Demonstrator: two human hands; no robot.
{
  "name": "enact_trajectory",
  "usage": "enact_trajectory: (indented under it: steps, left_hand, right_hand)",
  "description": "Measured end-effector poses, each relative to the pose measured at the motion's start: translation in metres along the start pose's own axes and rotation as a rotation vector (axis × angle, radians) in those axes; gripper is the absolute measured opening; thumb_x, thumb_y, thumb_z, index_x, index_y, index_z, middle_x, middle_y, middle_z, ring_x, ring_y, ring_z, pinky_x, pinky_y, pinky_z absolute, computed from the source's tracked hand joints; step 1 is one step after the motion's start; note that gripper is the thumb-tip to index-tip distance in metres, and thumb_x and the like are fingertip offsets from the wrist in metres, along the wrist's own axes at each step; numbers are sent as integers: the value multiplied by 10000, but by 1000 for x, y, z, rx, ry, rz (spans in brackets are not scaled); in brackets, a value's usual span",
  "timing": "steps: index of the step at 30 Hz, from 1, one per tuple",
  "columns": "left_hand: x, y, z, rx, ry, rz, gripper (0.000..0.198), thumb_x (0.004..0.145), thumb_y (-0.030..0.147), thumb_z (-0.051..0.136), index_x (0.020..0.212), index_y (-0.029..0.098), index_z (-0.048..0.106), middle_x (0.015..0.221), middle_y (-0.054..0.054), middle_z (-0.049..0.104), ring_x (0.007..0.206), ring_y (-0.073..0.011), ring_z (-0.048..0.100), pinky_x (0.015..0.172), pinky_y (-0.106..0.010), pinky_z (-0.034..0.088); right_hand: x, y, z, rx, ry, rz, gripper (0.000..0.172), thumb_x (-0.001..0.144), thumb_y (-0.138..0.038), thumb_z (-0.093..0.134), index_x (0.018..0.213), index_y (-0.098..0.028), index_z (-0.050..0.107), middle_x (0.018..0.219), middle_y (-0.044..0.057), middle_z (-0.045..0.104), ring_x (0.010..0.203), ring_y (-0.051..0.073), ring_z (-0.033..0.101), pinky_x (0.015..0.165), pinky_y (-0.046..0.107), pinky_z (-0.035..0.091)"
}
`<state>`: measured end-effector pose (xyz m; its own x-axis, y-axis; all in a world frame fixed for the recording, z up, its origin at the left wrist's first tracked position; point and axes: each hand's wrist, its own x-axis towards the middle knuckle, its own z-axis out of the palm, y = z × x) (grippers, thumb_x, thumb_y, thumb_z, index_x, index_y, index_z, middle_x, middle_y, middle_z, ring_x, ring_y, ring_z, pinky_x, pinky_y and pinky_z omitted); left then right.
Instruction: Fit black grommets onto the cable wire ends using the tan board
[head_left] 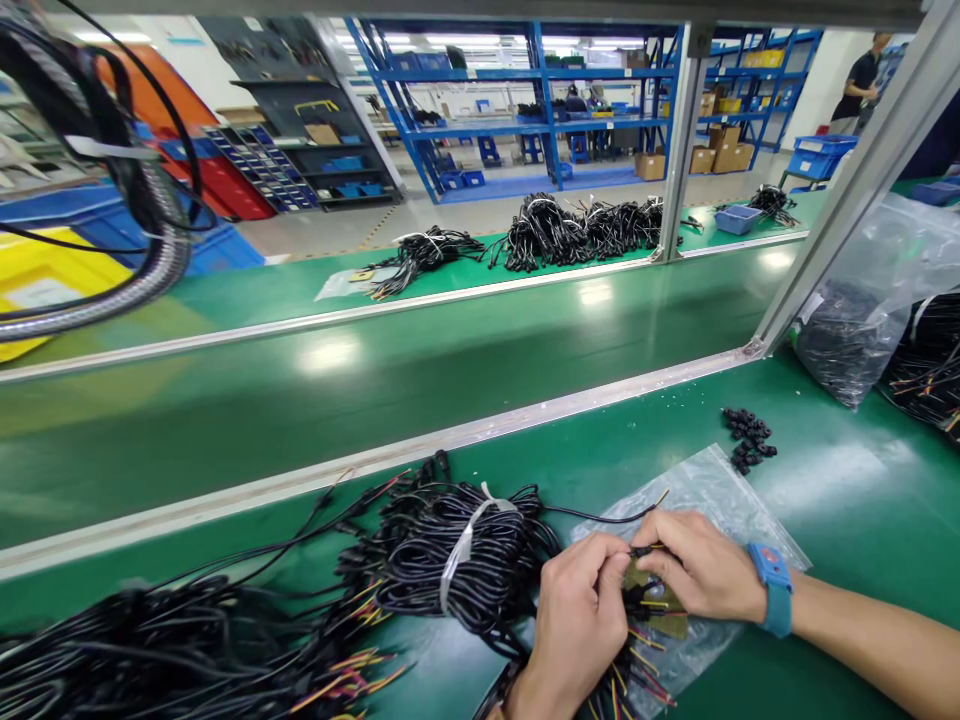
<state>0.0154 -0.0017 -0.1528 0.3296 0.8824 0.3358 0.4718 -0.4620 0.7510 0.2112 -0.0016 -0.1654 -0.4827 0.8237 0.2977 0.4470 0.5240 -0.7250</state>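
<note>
Loose cable pile (150, 640) sprawls far left. A tied bundle (465, 545), white-strapped so it holds together, lies just beside the left hand (581, 610). That hand is curled, fingertips pinching a thin black cable (607, 520) near its end. The right hand (697, 565) pinches the same end, close in for fine control, over a plastic bag (720, 490). Small black parts (746, 438) lie near. Green bench (862, 500), conveyor (375, 370), blue shelving (540, 100) behind.

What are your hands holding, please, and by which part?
The left hand and right hand pinch one black cable at its end, between fingertips.
</note>
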Motion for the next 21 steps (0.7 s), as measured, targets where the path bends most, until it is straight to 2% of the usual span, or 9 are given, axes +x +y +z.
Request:
enact_trajectory:
  steps: [4, 10, 13, 17, 21]
  left_hand:
    - [-2, -1, 1, 14, -10, 5, 260, 986, 195, 486, 754, 196, 604, 638, 17, 618, 584, -130, 582, 560, -235, 373]
    - [-2, -6, 4, -2, -19, -40, 264, 984, 205, 496, 740, 201, 598, 638, 21, 617, 590, -135, 580, 567, -238, 378]
    - [0, -5, 3, -47, -19, -45, 229, 1000, 212, 491, 816, 209, 628, 704, 20, 653, 637, -140, 609, 611, -235, 419]
    - [3, -3, 1, -42, 10, 10, 149, 1006, 216, 493, 961, 212, 636, 870, -12, 686, 804, -169, 653, 736, -255, 476]
    - [2, -4, 1, -3, 23, 17, 190, 1002, 201, 500, 837, 209, 593, 759, 11, 638, 698, -150, 611, 667, -242, 439]
  right_hand:
    - [0, 0, 4, -7, 20, -45, 101, 1039, -246, 450, 1024, -207, 542, 845, 34, 636, 743, 182, 599, 671, 281, 437]
    - [3, -1, 8, 12, 42, -29, 115, 1052, -250, 459, 1008, -207, 556, 846, 27, 643, 747, 174, 604, 683, 277, 436]
    - [6, -2, 4, 71, 60, 6, 114, 1045, -262, 487, 1011, -205, 579, 851, 27, 657, 760, 175, 615, 688, 275, 442]
    - [7, -3, -1, 113, 104, 74, 104, 1024, -262, 512, 1026, -200, 596, 873, 36, 675, 761, 180, 622, 677, 281, 436]
    - [5, -2, -2, 91, 91, 44, 98, 1023, -253, 501, 1019, -197, 582, 874, 38, 667, 783, 186, 622, 692, 285, 435]
